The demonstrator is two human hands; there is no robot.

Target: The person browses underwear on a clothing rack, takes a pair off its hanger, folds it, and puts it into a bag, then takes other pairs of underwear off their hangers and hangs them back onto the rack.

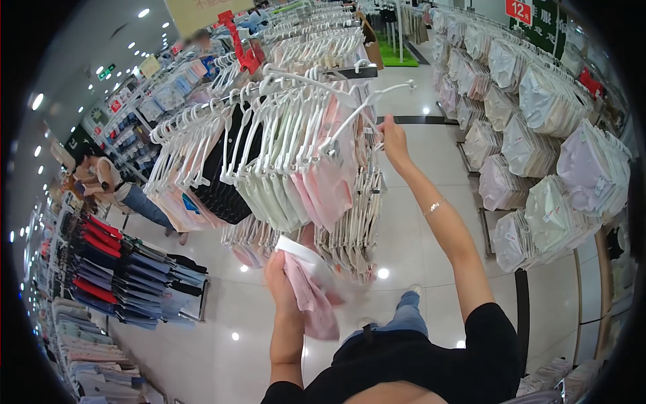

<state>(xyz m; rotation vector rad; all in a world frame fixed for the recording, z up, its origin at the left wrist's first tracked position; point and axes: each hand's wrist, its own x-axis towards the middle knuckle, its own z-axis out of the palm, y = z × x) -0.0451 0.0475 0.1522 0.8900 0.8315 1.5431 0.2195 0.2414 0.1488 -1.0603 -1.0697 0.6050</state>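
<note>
My left hand (276, 268) is closed on a folded pink garment (306, 286) with a white part along its top; the garment hangs down in front of the rack. My right hand (393, 141) is raised at the near right end of the rack, its fingers curled at a white clip hanger (360, 111) that sticks out at an angle. Its exact grip is partly hidden. Beside it hang pink garments (330, 192), pale green ones (269, 198) and a black patterned one (232, 182), all on white hangers.
Racks of pale underwear (528, 151) line the right side. At lower left stands a rack of red and blue garments (128, 269). Another person (121, 185) is at the left. A red stand (245, 50) rises behind the hangers, above the tiled floor (424, 289).
</note>
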